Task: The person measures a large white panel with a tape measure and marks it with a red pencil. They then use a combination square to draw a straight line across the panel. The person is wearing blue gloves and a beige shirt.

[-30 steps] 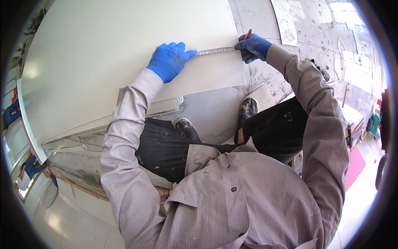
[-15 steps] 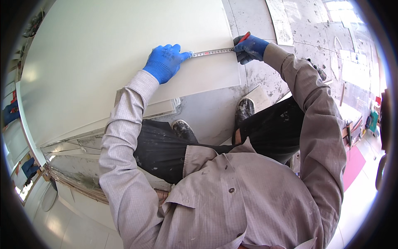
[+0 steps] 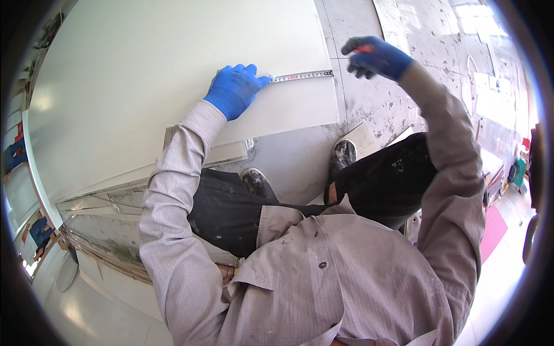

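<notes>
A large white board [image 3: 173, 69] lies flat in front of me. My left hand [image 3: 234, 89], in a blue glove, rests on it, closed around a tape measure whose case is mostly hidden. Its extended blade [image 3: 301, 76] runs to the right across the board, and its hooked end reaches the board's right edge. Beyond that edge, raised above the floor and apart from the tape, my right hand [image 3: 375, 57] wears a blue and dark glove. Its fingers curl around a red, pen-like thing [image 3: 365, 49], blurred and partly covered.
Stained floor tiles [image 3: 398, 98] spread to the right of the board. My shoes stand below its near edge, next to a light offcut [image 3: 362, 141]. Stacked sheets [image 3: 107, 205] lie at the lower left. A pink panel [image 3: 493, 230] is at the far right.
My right hand has let go of the tape's end and moved up and right, away from the board's edge, with the red thing. My left hand has shifted slightly with the view.
</notes>
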Available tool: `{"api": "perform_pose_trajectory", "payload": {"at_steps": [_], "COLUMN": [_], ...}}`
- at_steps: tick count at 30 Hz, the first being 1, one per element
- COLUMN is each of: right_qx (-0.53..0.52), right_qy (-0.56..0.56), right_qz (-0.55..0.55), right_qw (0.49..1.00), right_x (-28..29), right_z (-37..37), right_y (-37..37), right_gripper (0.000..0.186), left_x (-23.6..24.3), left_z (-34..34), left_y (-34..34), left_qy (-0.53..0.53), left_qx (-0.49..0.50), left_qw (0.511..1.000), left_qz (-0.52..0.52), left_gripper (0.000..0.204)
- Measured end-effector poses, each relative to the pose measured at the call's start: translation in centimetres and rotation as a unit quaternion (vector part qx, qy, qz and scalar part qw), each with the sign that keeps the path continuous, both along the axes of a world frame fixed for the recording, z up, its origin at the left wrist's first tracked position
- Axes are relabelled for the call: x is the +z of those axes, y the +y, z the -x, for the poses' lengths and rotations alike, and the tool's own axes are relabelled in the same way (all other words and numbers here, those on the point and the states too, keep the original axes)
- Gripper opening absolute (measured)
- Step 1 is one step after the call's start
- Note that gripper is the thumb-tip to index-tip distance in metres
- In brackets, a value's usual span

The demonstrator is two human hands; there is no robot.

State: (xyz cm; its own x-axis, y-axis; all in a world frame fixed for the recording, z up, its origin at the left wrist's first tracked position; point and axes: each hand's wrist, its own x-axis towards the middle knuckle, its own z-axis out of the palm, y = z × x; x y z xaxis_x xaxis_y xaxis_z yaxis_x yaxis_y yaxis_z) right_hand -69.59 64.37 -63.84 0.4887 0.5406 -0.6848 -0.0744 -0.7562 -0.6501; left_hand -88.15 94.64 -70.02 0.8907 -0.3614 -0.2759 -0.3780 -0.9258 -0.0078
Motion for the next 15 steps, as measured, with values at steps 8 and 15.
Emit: {"api": "perform_pose_trajectory", "payload": {"at_steps": [8, 15], "right_qx": [0.203, 0.159], "right_qy": [-0.313, -0.485], "right_qz": [0.037, -0.021], "right_qw": [0.927, 0.860], "right_x": [13.3, 10.1], "right_z": [11.4, 12.5], "right_y": [-11.7, -13.0], "right_gripper": [0.042, 0.049], "left_x": [0.3, 1.5], "left_z": [0.5, -0.1], "left_y": [0.3, -0.3], "left_qy": [-0.038, -0.016], "left_qx": [-0.016, -0.026], "left_qw": [0.997, 0.999], "left_qz": [0.062, 0.028], "left_gripper": [0.052, 0.051]}}
